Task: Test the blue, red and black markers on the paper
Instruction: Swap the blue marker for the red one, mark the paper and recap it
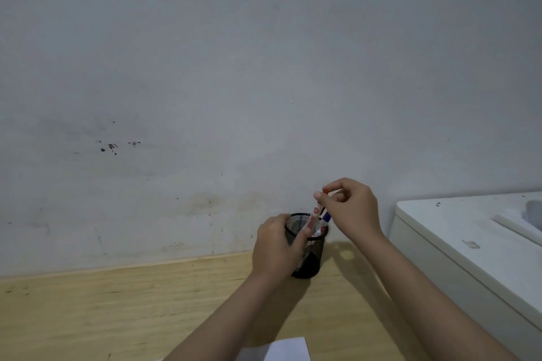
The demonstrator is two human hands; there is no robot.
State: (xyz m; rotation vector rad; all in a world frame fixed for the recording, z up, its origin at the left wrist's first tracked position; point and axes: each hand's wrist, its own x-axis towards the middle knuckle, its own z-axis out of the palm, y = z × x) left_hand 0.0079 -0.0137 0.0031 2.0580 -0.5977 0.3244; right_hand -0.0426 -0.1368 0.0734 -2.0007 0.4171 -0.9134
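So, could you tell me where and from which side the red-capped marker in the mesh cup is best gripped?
Pinch the red-capped marker at its top end, coming from above. It stands nearly upright in the black mesh cup, so only its upper part clears the rim. The right hand already pinches it there, while the left hand grips the cup's side to steady it. A blue-capped marker stands close beside it.

Stained wall [205, 67]; white appliance [469, 243]

Hands at a mesh pen cup [308, 255] on a wooden desk [117, 308]

Left hand [275, 246] grips the cup; right hand [349, 208] pinches a red marker [315, 214] standing in it; paper [281, 349] lies nearer.
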